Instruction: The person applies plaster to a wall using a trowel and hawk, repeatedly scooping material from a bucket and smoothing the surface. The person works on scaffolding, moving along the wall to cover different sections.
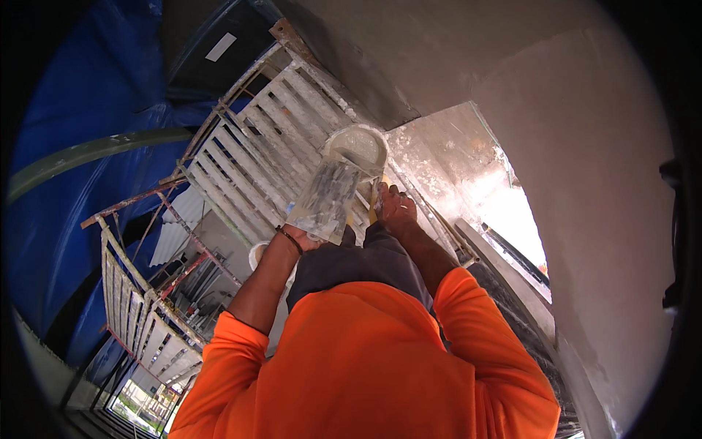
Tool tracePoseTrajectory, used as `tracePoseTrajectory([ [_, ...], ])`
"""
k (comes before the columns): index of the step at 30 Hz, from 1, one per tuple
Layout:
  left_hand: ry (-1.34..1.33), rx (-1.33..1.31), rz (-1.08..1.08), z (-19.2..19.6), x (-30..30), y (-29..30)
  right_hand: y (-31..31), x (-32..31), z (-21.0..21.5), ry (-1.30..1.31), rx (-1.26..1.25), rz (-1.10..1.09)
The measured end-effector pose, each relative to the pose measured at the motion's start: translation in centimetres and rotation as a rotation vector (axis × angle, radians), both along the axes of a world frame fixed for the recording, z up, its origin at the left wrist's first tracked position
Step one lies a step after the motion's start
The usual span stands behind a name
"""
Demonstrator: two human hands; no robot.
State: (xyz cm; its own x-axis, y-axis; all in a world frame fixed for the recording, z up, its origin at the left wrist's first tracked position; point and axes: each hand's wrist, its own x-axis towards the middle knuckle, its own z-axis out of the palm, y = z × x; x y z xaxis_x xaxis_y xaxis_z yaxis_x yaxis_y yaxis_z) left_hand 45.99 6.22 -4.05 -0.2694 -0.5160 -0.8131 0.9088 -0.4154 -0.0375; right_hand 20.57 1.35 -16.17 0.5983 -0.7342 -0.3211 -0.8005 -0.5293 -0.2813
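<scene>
Board (325, 196) — long axis slanting up-right toward bucket (383, 140); left hand (307, 239) holds it; right hand (398, 208) curled — contents unclear.

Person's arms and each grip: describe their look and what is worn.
Loose, plain bright orange sleeves reach roughly to the elbows, leaving both forearms bare. A thin dark band circles the left wrist; none shows on the right. The right grip is gloveless, with whitish smudges on the fingers. The left grip is mostly hidden.

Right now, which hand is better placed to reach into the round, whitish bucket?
Probably the right hand: it's nearer the bucket, while the left hand holds the flat, grey-smeared rectangular board.
</scene>
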Motion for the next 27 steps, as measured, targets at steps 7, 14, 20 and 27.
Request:
tracePoseTrajectory([
  [7, 0.371, -0.162, -0.213, -6.4, 3.9, 3.3, 0.5, 0.7, 7.2, -0.067, 0.178, 0.057],
  [14, 0.301, -0.165, -0.234, -10.8, 4.3, 1.7, 2.8, 1.5, 16.6, -0.106, 0.156, 0.131],
  [20, 0.248, -0.299, -0.045, -4.3, 5.1, 0.1, -0.4, 0.4, 23.3, -0.566, 0.330, -0.268],
  [27, -1.273, -1.100, -0.801, 5.9, 4.0, -3.4, -4.7, 2.4, 25.4, -0.925, 1.552, -0.506],
])
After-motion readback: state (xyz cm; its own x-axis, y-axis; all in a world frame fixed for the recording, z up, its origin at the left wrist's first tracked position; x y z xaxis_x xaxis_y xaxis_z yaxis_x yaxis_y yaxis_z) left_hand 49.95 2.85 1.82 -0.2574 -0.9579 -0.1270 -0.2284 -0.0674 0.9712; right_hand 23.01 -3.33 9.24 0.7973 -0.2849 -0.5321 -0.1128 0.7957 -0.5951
